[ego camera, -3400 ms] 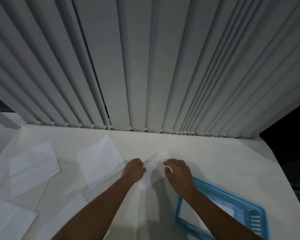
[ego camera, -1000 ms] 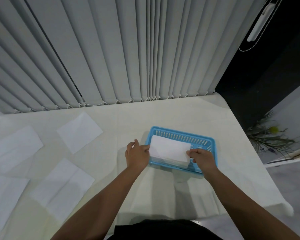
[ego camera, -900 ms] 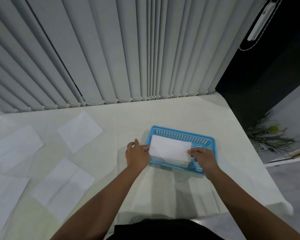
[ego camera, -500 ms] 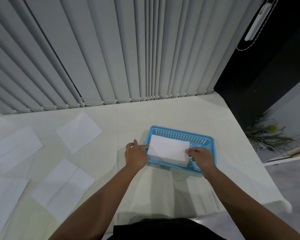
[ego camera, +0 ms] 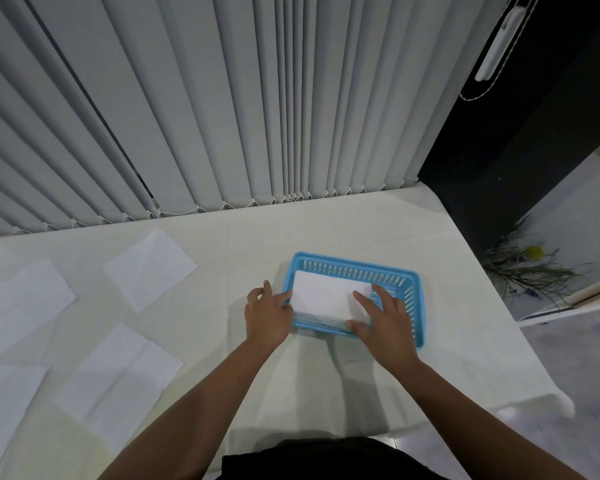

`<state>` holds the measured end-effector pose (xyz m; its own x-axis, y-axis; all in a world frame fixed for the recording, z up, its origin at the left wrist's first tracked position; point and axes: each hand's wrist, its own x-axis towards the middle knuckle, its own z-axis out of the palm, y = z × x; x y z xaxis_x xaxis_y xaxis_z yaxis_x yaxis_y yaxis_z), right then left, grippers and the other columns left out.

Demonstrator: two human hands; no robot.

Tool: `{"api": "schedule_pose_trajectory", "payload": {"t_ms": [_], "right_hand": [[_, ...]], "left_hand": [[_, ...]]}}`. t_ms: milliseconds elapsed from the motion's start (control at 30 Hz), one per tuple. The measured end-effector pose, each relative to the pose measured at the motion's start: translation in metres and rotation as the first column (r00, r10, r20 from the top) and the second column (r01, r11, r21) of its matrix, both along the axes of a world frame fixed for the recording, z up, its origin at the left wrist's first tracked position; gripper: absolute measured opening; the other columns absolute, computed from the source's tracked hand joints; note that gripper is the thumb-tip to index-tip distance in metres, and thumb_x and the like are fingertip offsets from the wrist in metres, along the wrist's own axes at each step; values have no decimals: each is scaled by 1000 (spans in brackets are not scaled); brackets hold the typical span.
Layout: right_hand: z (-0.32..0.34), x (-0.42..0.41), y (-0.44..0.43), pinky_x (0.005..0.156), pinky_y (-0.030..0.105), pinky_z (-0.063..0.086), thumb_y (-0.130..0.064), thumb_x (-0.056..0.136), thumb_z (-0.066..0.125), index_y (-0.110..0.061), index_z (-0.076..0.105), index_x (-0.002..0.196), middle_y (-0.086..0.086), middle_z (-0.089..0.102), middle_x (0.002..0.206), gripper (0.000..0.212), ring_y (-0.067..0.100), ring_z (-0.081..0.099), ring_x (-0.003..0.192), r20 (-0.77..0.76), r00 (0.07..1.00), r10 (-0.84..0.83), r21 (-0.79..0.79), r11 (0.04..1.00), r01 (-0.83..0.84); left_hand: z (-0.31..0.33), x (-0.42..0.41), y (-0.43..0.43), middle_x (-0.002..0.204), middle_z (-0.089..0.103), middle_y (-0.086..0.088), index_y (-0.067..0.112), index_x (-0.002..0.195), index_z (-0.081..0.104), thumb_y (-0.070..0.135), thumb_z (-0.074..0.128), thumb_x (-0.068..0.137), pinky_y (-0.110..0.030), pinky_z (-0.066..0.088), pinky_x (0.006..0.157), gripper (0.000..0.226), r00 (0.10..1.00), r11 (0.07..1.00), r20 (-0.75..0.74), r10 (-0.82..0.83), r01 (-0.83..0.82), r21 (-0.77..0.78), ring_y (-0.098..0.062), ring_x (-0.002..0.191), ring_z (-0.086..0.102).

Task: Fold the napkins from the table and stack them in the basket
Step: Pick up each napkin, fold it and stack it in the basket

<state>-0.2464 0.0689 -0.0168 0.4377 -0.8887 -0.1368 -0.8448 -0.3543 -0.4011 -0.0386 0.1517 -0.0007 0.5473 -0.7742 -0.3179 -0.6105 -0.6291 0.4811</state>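
A blue plastic basket (ego camera: 411, 282) sits on the white table (ego camera: 326, 230), right of centre. A folded white napkin (ego camera: 321, 296) lies inside it, on top of others. My left hand (ego camera: 265, 311) is at the basket's left rim, fingers touching the napkin's left edge. My right hand (ego camera: 383, 317) lies flat, fingers spread, on the napkin's right end. Several unfolded white napkins lie to the left: one at the back (ego camera: 149, 268), one at the far left (ego camera: 21, 303), one nearer me (ego camera: 118, 368).
Grey vertical blinds (ego camera: 222, 116) hang along the table's far edge. The table's right edge (ego camera: 492, 306) drops to a grey floor with a plant (ego camera: 523, 271). Another napkin (ego camera: 0, 407) lies at the lower left corner.
The folded napkin has gone from being held by both ends over the basket to lying down in it. My right hand has opened and now rests flat on the napkin.
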Motion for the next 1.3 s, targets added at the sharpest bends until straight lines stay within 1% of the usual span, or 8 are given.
{"api": "schedule_pose_trajectory", "payload": {"t_ms": [233,400,567,733,933,1067,1200,1300], "right_hand": [[-1,-9,-7,114,40,22,-60,84,58,-33,45,141,-4,30,156,64,24,27,139,12,1000,3,-57,998,-3],[-2,-25,-10,109,51,30,-44,95,49,-19,35,147,12,29,156,59,36,28,136,169,940,-296,-123,940,318],[-10,-43,-18,113,53,22,-34,99,44,-9,23,150,17,19,158,61,42,19,141,227,789,-570,205,820,534],[-7,-43,-8,90,31,39,-24,100,45,-8,27,145,-1,46,126,51,17,49,109,371,742,-558,374,821,431],[-12,-26,-5,90,45,51,-37,94,51,-17,37,134,6,61,123,46,26,63,104,373,740,-560,431,811,397],[-3,1,2,78,37,49,-35,95,52,-16,42,125,6,63,116,37,24,65,95,415,756,-506,431,841,327],[-11,31,4,96,47,50,-53,88,51,-18,29,143,6,58,133,68,26,63,111,412,774,-480,451,846,284],[-3,63,13,97,41,48,-46,93,51,-17,27,146,0,57,132,66,24,62,112,422,789,-446,453,858,243]], "left_hand": [[-4,1,1,157,26,-5,28,130,57,22,42,97,-39,26,116,37,999,994,11,34,-32,-103,-24,142,21],[-3,3,-2,149,40,-4,21,132,51,14,43,96,-34,33,111,38,974,956,-189,120,-165,-243,-22,136,35],[-6,7,-5,142,50,-8,16,141,41,17,34,98,-34,41,102,43,905,972,-393,163,-215,-94,-25,123,51],[-8,4,-2,110,62,-7,12,124,56,16,30,98,-38,48,85,37,918,985,-379,114,-154,-77,-23,94,56],[-5,17,14,105,63,-6,12,120,58,15,31,96,-43,52,89,36,917,968,-357,179,-229,-102,-25,94,59],[-1,36,34,110,64,-10,11,120,58,14,32,96,-39,51,87,36,912,951,-339,231,-285,-117,-24,93,59],[2,60,53,112,63,-11,10,122,57,14,32,97,-40,51,90,35,899,929,-322,297,-350,-120,-27,96,59],[3,86,67,111,63,-13,8,120,57,13,32,97,-42,51,89,34,893,915,-302,334,-383,-122,-27,94,58]]}}
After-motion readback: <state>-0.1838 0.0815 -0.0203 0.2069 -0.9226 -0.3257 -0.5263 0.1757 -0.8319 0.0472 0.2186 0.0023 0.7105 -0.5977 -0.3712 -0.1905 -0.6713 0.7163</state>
